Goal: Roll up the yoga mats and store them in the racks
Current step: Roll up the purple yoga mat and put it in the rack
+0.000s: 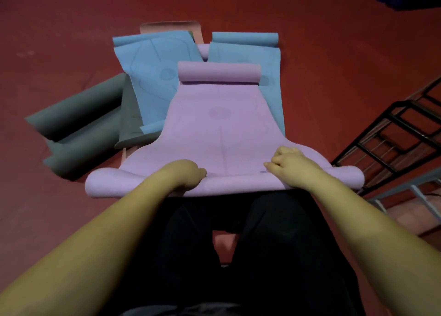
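Observation:
A purple yoga mat (pixel 219 125) lies spread on the red floor in front of me, its far end curled into a small roll and its near edge turned up into a low roll. My left hand (pixel 188 172) grips that near roll left of centre, fingers curled over it. On the right part of the same roll my right hand (pixel 290 165) holds on with bent fingers. Two blue mats (pixel 152 72) lie under and behind the purple one, the right blue mat (pixel 269 60) curled at its far end. A black metal rack (pixel 391 139) stands at the right.
Grey mats (pixel 78 125) lie partly rolled at the left, one sheet tucked under the blue mat. A pink mat (pixel 171 27) shows at the back and between my dark trouser legs. A pale metal frame (pixel 405 191) sits by the rack. Red floor surrounds the pile.

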Motion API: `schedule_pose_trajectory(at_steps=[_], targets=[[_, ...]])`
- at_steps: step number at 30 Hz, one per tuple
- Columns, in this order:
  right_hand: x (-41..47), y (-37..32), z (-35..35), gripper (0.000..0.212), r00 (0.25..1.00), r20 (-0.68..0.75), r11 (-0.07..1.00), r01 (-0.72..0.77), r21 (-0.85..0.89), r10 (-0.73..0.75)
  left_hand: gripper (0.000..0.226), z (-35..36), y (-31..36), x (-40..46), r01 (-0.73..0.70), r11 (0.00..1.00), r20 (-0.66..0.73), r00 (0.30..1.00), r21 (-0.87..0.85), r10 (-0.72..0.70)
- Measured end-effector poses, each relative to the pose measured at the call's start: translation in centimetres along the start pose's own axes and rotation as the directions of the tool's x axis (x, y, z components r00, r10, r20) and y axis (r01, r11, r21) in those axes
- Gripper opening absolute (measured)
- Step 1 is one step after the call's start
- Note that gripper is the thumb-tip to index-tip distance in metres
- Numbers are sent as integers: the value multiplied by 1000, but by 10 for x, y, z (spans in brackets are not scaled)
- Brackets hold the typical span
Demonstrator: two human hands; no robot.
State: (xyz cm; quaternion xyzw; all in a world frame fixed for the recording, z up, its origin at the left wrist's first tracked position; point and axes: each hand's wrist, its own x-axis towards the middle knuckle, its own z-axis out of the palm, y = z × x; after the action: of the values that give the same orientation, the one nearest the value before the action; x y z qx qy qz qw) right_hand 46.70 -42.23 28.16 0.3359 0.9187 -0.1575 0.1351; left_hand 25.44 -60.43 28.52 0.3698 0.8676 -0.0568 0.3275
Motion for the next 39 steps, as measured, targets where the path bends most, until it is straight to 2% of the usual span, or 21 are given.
schedule_pose_trajectory(at_steps=[3, 8, 11, 13, 16, 20, 24, 28, 31, 36, 39], targets=[[1, 1, 2, 39, 999, 6, 998, -54, 10, 54, 44, -1, 1, 2, -9, 1000, -14, 1000, 6, 10], [5, 1, 3, 45, 991, -98, 995, -82, 55, 87, 54, -6, 1, 6, -50, 998, -42, 998, 50, 52], [2, -6, 6, 49, 966, -259, 997, -25, -71, 5, 56, -10, -1, 10, -54, 997, -37, 998, 46, 56], [-8, -11, 11, 58, 921, -389, 988, -40, -151, -22, 54, -10, -2, 13, -75, 995, -40, 996, 63, 78], [-28, -10, 27, 62, 829, -551, 990, 16, -138, -90, 47, -7, -2, 19, -91, 990, -57, 994, 110, 97], [-38, -6, 44, 53, 847, -513, 976, 34, -213, -141, 45, -8, -1, 24, -98, 989, -23, 995, 113, 102], [-23, -8, 38, 52, 825, -557, 978, -24, -208, -98, 51, -14, -3, 22, -105, 993, -66, 992, 49, 109], [-9, -13, 28, 54, 898, -439, 973, -79, -218, -26, 54, -21, -16, 12, -84, 996, -121, 989, 36, 87], [-9, -11, 27, 51, 908, -420, 966, -113, -233, 5, 58, -22, -39, 3, -59, 996, -167, 983, 67, 70], [-8, -11, 30, 70, 908, -418, 976, -91, -196, 1, 55, -24, -69, -11, 62, 976, -267, 964, 210, -3], [-12, -12, 26, 71, 915, -404, 974, -101, -201, 11, 68, -24, -69, -12, 53, 979, -231, 973, 195, -7]])
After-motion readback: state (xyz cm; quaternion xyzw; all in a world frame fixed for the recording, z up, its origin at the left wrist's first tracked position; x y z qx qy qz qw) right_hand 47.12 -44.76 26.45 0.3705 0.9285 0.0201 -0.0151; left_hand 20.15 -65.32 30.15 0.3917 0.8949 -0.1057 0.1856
